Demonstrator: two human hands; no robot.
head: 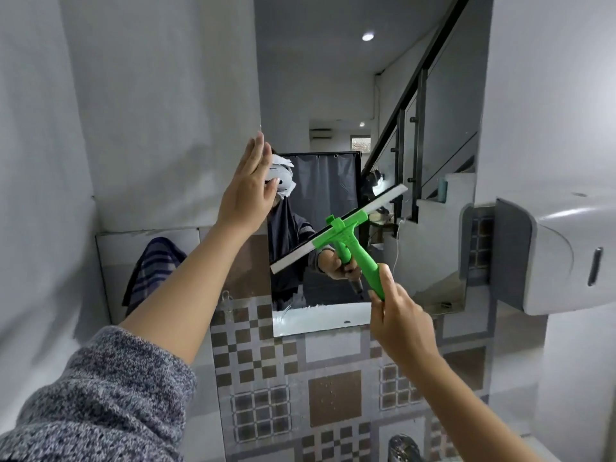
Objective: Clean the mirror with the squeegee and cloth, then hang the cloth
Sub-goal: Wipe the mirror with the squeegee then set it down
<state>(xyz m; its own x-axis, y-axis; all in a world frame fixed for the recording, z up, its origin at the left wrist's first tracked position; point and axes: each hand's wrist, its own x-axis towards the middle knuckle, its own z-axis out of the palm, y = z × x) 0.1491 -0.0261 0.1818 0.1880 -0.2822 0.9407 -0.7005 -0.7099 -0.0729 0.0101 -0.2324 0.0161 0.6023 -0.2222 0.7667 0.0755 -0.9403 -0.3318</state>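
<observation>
Far left, draped over the tiled ledge: striped cloth, hanging free, well apart from both hands, untouched. Next, left hand raised flat, fingers straight and together, gripping nothing, laid at the left edge of the mirror; actual contact with the glass hard to confirm. Further right, green squeegee against the lower mirror, blade running on a slant from low left to high right, handle angling down and right into the right hand, clenched round the handle's end. Blade therefore up and left of that hand, nearer the far wall. Judged from this: wiping stage under way, cloth stage not yet begun. Coming stroke likely a pull across the slant, toward the lower edge of the glass. Left hand much the nearer to the cloth. Far right, grey wall dispenser, clear of the stroke.
</observation>
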